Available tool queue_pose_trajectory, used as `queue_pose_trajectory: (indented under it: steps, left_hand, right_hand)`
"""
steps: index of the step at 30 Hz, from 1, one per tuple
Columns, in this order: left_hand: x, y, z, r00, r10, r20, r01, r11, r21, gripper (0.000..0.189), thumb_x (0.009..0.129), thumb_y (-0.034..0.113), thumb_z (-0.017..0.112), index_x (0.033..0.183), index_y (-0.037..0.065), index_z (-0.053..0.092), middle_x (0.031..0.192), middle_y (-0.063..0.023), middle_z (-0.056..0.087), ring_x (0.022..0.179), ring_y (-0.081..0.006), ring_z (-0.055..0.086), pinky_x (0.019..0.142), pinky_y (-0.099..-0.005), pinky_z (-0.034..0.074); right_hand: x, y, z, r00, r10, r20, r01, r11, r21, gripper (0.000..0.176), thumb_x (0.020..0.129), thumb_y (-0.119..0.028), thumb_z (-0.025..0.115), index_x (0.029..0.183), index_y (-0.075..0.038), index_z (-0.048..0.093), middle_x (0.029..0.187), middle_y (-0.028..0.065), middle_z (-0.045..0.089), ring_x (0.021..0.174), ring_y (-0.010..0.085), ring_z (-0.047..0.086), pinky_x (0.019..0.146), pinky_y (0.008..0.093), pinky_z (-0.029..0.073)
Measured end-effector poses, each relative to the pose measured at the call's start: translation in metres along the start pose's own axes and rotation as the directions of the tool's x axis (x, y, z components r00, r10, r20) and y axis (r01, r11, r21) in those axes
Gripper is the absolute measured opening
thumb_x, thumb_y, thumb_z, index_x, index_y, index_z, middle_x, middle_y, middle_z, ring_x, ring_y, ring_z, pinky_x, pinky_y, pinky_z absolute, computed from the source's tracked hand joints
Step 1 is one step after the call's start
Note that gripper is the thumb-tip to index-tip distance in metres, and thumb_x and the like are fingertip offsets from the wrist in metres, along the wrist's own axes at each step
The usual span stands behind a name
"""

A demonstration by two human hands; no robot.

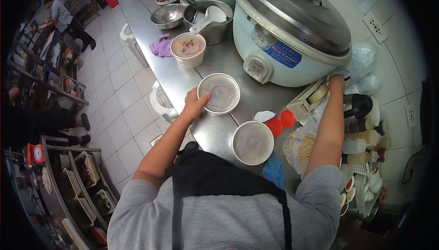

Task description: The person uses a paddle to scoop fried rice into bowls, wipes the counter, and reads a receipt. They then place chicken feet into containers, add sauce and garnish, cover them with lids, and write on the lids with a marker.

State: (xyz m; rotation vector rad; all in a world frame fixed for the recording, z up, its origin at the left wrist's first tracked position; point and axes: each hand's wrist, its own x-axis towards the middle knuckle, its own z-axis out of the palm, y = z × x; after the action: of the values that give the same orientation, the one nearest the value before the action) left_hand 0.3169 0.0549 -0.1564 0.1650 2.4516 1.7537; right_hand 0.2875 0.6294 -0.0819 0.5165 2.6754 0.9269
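My left hand (196,102) grips the side of a white bowl with a clear lid (218,93), thumb pressed on the lid's edge. A second lidded bowl (253,143) stands closer to my body, and a third (187,51), with brownish food under its lid, stands farther off. My right arm stretches past a tape dispenser (315,95) to the far right side of the rice cooker (283,39). There my right hand (337,80) is beside clear plastic bags (363,62); its fingers are mostly hidden.
Red lids (280,123) and a bag of chopsticks (304,149) lie at the right. Sauce bottles (361,145) line the wall. A metal pot (215,32) with a white rice paddle (211,17) stands behind the bowls. Another person (61,14) works at the far left.
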Motion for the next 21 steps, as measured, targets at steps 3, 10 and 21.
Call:
queue_pose_trajectory:
  steps: [3, 10, 21]
  left_hand:
    - [-0.003, 0.015, -0.001, 1.000, 0.002, 0.005, -0.002, 0.998, -0.063, 0.041, 0.073, 0.035, 0.054, 0.093, -0.001, 0.056, 0.081, -0.0155, 0.058, 0.078, -0.0245, 0.054, 0.073, -0.0338, 0.041]
    - [0.003, 0.000, -0.002, 0.995, 0.066, 0.080, -0.060, 0.995, -0.073, 0.034, 0.079, 0.024, 0.050, 0.099, -0.003, 0.049, 0.085, -0.0058, 0.055, 0.078, -0.0120, 0.049, 0.070, -0.0258, 0.040]
    - [0.001, 0.039, -0.019, 0.808, 0.580, -0.104, -0.527, 0.790, 0.313, 0.044, 0.075, 0.022, 0.056, 0.108, -0.004, 0.044, 0.096, -0.0128, 0.050, 0.082, -0.0207, 0.050, 0.069, -0.0305, 0.042]
  right_hand:
    - [-0.009, 0.001, -0.013, 0.877, 0.481, -0.027, -0.358, 0.688, 0.632, 0.026, 0.069, -0.022, 0.059, 0.087, -0.004, 0.060, 0.087, 0.0150, 0.060, 0.084, 0.0292, 0.057, 0.071, 0.0345, 0.044]
    - [-0.146, 0.018, -0.097, 0.659, 0.748, -0.082, -0.114, 0.207, 0.972, 0.034, 0.070, -0.026, 0.061, 0.089, 0.001, 0.053, 0.080, 0.0166, 0.059, 0.071, 0.0309, 0.058, 0.062, 0.0348, 0.045]
    - [-0.303, -0.091, -0.179, 0.973, 0.214, -0.081, 0.206, -0.664, 0.719, 0.014, 0.078, -0.010, 0.055, 0.088, -0.007, 0.046, 0.063, 0.0033, 0.054, 0.044, 0.0051, 0.045, 0.037, 0.0175, 0.035]
